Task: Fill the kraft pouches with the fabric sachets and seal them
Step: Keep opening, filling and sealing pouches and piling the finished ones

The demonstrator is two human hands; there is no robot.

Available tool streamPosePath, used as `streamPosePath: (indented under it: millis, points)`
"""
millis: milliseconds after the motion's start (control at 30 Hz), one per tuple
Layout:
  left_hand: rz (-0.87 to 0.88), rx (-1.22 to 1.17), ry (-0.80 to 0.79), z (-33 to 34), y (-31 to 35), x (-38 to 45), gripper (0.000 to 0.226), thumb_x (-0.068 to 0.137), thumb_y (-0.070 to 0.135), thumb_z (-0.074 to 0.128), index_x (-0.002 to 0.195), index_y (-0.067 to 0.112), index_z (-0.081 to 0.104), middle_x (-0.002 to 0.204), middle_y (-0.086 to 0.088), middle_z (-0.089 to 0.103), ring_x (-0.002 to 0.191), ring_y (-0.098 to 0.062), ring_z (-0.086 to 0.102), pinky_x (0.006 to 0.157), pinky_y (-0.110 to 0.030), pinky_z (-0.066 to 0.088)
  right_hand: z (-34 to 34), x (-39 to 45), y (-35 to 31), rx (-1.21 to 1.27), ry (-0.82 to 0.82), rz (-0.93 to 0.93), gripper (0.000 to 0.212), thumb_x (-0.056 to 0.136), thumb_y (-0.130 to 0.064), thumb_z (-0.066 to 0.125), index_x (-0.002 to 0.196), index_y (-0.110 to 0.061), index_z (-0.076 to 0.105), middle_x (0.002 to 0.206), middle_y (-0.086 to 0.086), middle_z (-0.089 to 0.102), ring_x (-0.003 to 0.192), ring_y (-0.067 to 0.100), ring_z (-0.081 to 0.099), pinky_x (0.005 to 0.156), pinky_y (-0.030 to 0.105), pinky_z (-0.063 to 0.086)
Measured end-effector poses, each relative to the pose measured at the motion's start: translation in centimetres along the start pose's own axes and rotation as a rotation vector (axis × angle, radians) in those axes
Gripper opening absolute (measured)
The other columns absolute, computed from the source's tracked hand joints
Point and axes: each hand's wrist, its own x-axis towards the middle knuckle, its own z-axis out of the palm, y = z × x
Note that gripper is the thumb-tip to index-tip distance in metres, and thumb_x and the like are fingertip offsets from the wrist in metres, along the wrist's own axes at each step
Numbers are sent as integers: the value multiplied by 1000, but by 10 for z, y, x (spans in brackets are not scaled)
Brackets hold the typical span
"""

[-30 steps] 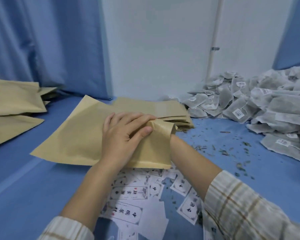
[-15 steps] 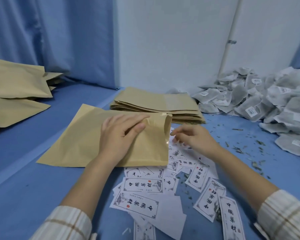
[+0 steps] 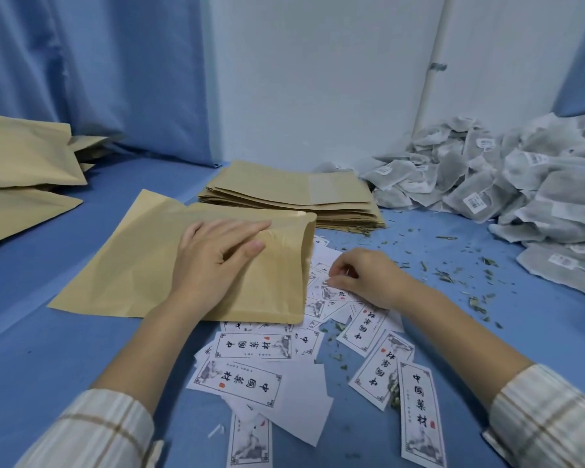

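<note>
**Pouch held flat, labels fingered on blue surface**

Nearest the camera, two plaid sleeves (image 3: 92,430) are seen at the lower corners. Between the forearms, printed paper labels (image 3: 250,383) are scattered over the blue table (image 3: 48,366), some face up with black characters, some blank side up; green herb flakes (image 3: 453,275) are strewn among them and further right.

The right hand (image 3: 362,278) is set on the labels just right of the pouch, fingers curled downward, fingertips touching a label. Whether a label is actually pinched cannot be told.

The left hand (image 3: 217,261) is laid flat on a kraft pouch (image 3: 142,265), fingers straight and together, pressing near its right-hand edge. Nothing is gripped. The pouch lies flat on the table, overlapping the upper labels. Its contents are not visible, and whether its edge is sealed cannot be told.

Behind it, a stack of flat kraft pouches (image 3: 284,194) is seen. At far left, a pile of plumper kraft pouches (image 3: 21,157) is noted; their contents are hidden.

At far right, a heap of grey fabric sachets (image 3: 520,184) with small white tags is piled against the white wall (image 3: 318,79). Blue curtains (image 3: 98,69) hang behind, left and right.
</note>
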Motion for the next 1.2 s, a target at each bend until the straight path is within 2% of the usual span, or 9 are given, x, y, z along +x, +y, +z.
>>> streamPosePath:
  millis: [133, 333, 467, 533, 633, 833, 933, 1100, 1200]
  points:
    - [-11, 8, 11, 0, -1, 0, 31, 90, 50, 43, 116, 46, 60, 114, 27, 60, 112, -3, 49, 108, -47, 23, -7, -6, 5, 94, -155, -32, 49, 78, -52, 64, 119, -26, 58, 109, -9, 48, 100, 6, 49, 84, 18, 38]
    - [-22, -8, 26, 1, 1, -1, 31, 89, 50, 44, 114, 46, 61, 112, 29, 59, 111, 0, 46, 109, -42, 21, -6, -2, 6, 228, -10, 39, 25, 73, -35, 77, 92, -26, 64, 81, -13, 57, 70, -2, 52, 60, 1, 38]
    - [-26, -20, 25, 0, 2, -1, 30, 89, 49, 45, 114, 45, 62, 113, 25, 61, 113, -5, 49, 109, -46, 22, -17, -4, 5, 345, 64, 103, 9, 79, -32, 72, 82, -28, 65, 70, -8, 63, 55, -2, 52, 54, 9, 40]
    - [-22, -29, 29, -1, 2, -1, 30, 89, 48, 46, 113, 44, 63, 112, 23, 63, 113, -5, 50, 108, -46, 23, -26, -7, 4, 337, 95, 113, 3, 79, -32, 71, 80, -34, 68, 70, -11, 68, 63, -2, 57, 61, 15, 45]
    - [-27, -38, 36, -1, 3, -1, 30, 89, 48, 46, 113, 44, 63, 112, 23, 63, 112, -5, 50, 108, -45, 23, -33, -8, 3, 416, 162, 132, 6, 80, -30, 69, 76, -33, 69, 70, -18, 69, 69, -9, 58, 62, 9, 42]
    - [-30, -65, 38, -3, 5, 0, 28, 89, 47, 49, 112, 43, 64, 112, 21, 65, 114, -10, 54, 106, -50, 25, -30, -4, -5, 599, 370, 157, 22, 84, -9, 55, 86, -31, 54, 61, -15, 66, 57, -3, 53, 58, 15, 43]
    - [-39, -75, 42, -3, 6, -1, 26, 88, 47, 49, 111, 46, 61, 112, 23, 64, 114, -9, 53, 106, -49, 24, -37, -5, -7, 798, 306, 120, 31, 82, -2, 62, 96, -29, 59, 80, -6, 74, 76, 5, 65, 67, 17, 50]
    - [-38, -110, 62, -5, 9, 1, 25, 89, 43, 51, 109, 42, 65, 110, 21, 65, 112, -12, 55, 104, -52, 28, -46, -3, -12, 1112, 204, 157, 29, 72, 0, 74, 98, -13, 68, 83, 5, 74, 72, 12, 69, 61, 14, 52]
    - [-34, -166, 89, -7, 12, 2, 21, 88, 40, 53, 105, 43, 64, 107, 23, 66, 110, -10, 57, 104, -52, 30, -33, 3, -24, 1108, 51, 205, 19, 75, 3, 72, 91, -6, 68, 77, 7, 74, 69, 14, 70, 60, 16, 55]
